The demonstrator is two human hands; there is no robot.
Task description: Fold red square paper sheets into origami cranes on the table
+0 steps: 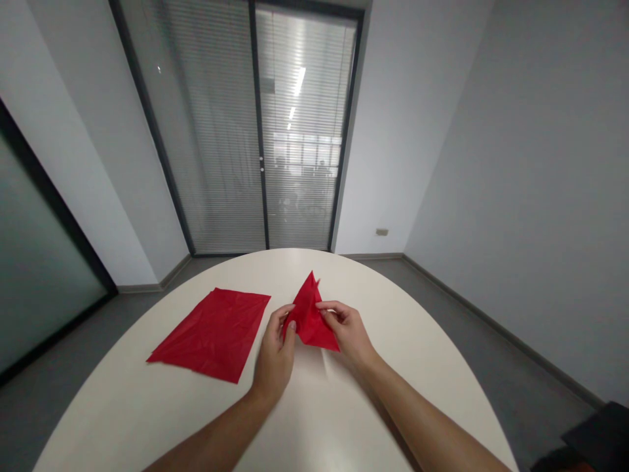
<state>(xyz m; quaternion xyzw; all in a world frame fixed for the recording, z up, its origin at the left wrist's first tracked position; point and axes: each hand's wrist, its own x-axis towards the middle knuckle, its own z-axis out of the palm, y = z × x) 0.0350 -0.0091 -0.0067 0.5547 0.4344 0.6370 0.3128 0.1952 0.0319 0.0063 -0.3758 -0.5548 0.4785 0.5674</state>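
Observation:
A folded red sheet (310, 321), thin and creased like paper or fabric, is held up just above the table between both hands. It comes to a point at the top, with a lower corner hanging towards the right. My left hand (276, 344) pinches its left edge, thumb in front and fingers partly behind. My right hand (346, 328) pinches the right side between thumb and fingertips. To the left of my left hand, a larger red sheet (211, 334) lies flat on the table, wrinkled and apparently layered at its edges.
The round white table (393, 393) fills the lower middle. Behind it stand glass panels with blinds (304, 196) in a dark frame. A wall socket (382, 232) sits low on the back wall. A dark object (599, 436) shows at the lower right, off the table.

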